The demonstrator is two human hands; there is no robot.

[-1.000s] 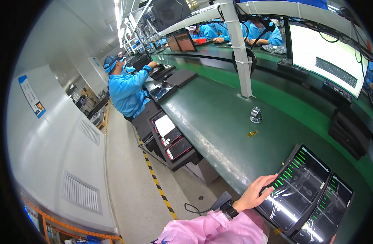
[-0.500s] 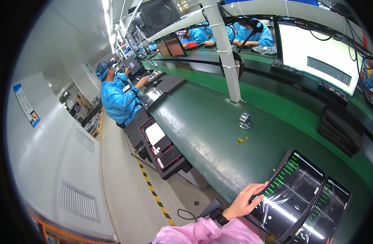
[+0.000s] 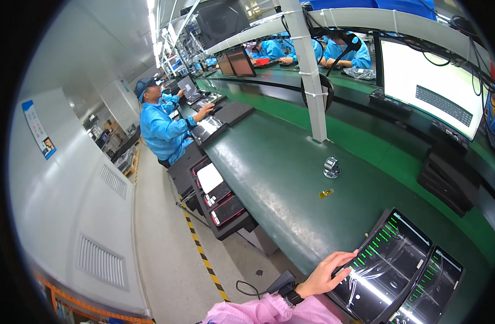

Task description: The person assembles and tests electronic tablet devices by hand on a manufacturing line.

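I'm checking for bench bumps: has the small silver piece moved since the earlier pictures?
No: judged against the white post, the small silver piece stays put; only the view shifted.

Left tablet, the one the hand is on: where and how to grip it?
Probably its long left edge, from the left: the tablet is a flat slab, screen up, with the second tablet close along its right side. The left hand has fingertips at that left edge.

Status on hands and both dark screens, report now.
Left hand open, fingers at left screen's left edge; right hand out of view. Right screen alongside, green marks lit on both. Glare streaks cross both; gold tape scrap farther up bench.
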